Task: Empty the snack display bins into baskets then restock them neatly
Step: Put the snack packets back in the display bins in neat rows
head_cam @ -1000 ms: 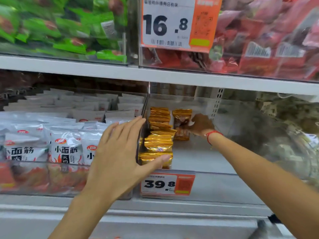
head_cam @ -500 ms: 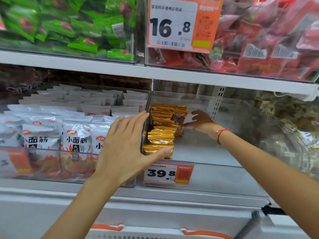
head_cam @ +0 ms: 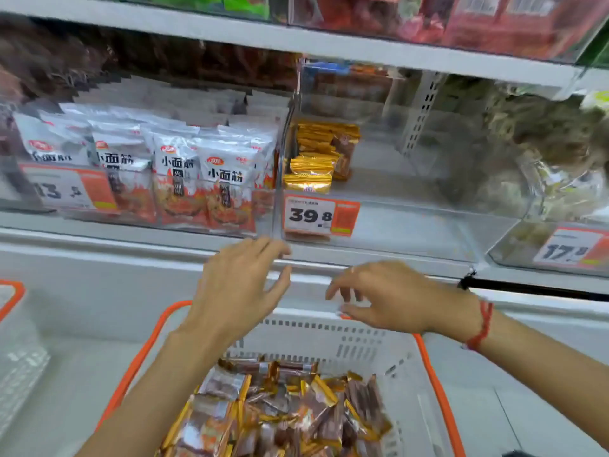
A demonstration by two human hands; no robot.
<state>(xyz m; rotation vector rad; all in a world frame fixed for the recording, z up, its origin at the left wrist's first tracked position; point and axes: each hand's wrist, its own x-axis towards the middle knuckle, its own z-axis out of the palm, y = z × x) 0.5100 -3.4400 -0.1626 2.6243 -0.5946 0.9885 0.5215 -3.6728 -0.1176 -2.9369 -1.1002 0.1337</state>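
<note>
Orange-rimmed basket (head_cam: 438, 384) beneath empty hands; white packets (head_cam: 184, 166) beside.

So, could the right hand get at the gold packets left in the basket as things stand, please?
Probably yes. The right hand hovers open and empty above the basket, whose top is open, and the gold packets lie heaped and uncovered just below. The left hand is beside it, not across its way.

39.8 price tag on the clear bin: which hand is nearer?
Left. The left hand has its fingertips just below the 39.8 price tag, slightly left of it. The right hand hangs lower and to the right, over the basket.
</note>
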